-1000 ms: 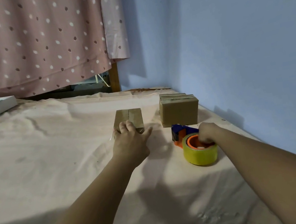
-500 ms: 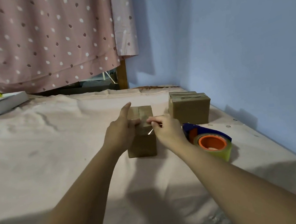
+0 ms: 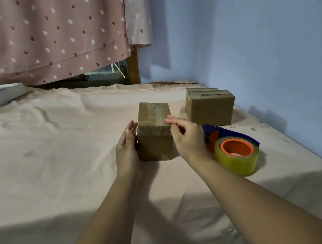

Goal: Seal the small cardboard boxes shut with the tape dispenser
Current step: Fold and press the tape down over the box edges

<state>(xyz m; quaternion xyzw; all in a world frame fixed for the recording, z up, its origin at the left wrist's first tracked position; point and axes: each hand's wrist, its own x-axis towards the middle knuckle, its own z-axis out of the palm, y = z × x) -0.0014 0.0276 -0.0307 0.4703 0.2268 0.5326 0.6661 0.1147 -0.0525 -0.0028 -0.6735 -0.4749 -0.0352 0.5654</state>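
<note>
Smoothing tape (image 3: pixel 153 130) down, by the look of it, on the box (image 3: pixel 156 145) standing mid-bed (image 3: pixel 58 168), just left of the dispenser (image 3: pixel 234 149) lying on its side. Bracing the left face with a flat left hand (image 3: pixel 127 145), fingers straight, grip wide. Pinching the top right edge with the right hand (image 3: pixel 186 138): fingers curled, index along the top, thumb on the side, grip narrow on the box. Next, probably: rubbing the tape ends flat, then setting it by the far boxes (image 3: pixel 210 110) near the wall, or reaching right for the dispenser if another seam needs closing.
</note>
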